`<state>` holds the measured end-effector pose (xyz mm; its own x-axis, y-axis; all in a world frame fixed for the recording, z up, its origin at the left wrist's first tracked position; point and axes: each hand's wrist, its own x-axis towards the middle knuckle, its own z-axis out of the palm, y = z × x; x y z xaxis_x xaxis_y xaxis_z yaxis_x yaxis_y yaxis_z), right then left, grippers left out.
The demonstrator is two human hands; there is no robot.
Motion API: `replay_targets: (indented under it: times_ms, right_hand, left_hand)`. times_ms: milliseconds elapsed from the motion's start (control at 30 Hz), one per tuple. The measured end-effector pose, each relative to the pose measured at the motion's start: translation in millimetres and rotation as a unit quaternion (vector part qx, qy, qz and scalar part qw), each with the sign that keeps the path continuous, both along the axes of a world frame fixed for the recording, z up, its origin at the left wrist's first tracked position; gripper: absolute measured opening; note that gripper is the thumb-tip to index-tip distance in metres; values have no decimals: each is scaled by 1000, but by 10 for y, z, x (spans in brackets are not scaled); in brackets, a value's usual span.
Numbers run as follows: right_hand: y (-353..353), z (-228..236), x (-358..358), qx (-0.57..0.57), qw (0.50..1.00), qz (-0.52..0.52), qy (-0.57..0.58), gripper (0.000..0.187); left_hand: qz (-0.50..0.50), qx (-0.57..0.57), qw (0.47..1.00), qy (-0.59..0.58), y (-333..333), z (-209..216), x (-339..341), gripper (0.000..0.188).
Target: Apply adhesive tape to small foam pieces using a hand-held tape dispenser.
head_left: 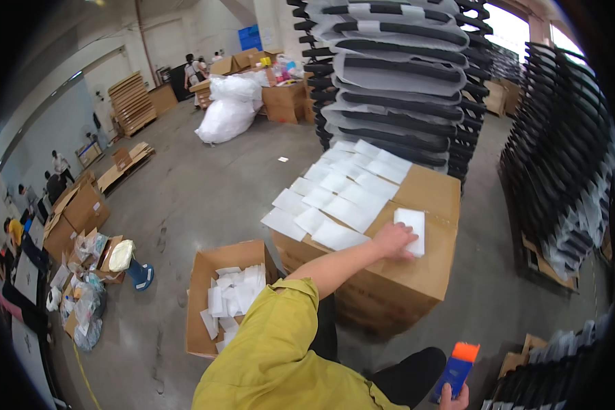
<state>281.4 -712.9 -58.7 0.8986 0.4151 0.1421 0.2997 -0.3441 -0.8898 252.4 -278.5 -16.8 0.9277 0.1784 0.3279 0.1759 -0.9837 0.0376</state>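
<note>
My left hand point(394, 240) reaches across to the top of a large cardboard box point(427, 195). Its fingers grip the lower left edge of a small stack of white foam pads point(410, 229), which rests on the cardboard. Beside it, rows of overlapping white rectangular pads point(345, 181) cover the far left part of the box top. Low on the right, my right hand point(454, 398) is closed round a blue, flat object with an orange end point(456, 369); its exact kind I cannot make out.
An open carton point(193, 301) of loose white pads stands left of the box. Tall stacks of black-rimmed parts in white wrap point(396, 75) rise behind it, with more stacks point(560, 150) at right. A blue stool point(141, 275) and bagged scraps point(89, 301) lie left; people work farther off.
</note>
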Motion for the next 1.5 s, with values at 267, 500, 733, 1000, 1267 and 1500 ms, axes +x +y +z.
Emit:
replay_targets:
  times_ms: [267,500,733,1000,1267,1500]
  right_hand:
    - [369,344,-379,92,991,41,89,25]
    - [585,459,-433,81,992,68,76,26]
    - [764,517,-367,146,974,71,158,27]
    - [766,501,-309,77,985,69,137,28]
    - [765,589,-255,103,972,123,169,34]
    - [729,607,-301,115,970,210,44,42]
  left_hand:
    - [9,11,1000,-10,107,49,-174,48]
    - [25,-19,999,18,9,211,-167,47]
    - [48,-133,988,-64,322,429,115,61]
    - [120,-307,930,165,933,120,508,65]
    - [64,-121,989,-51,394,137,254,49]
    - [-114,-722,660,171,-976,834,-467,28]
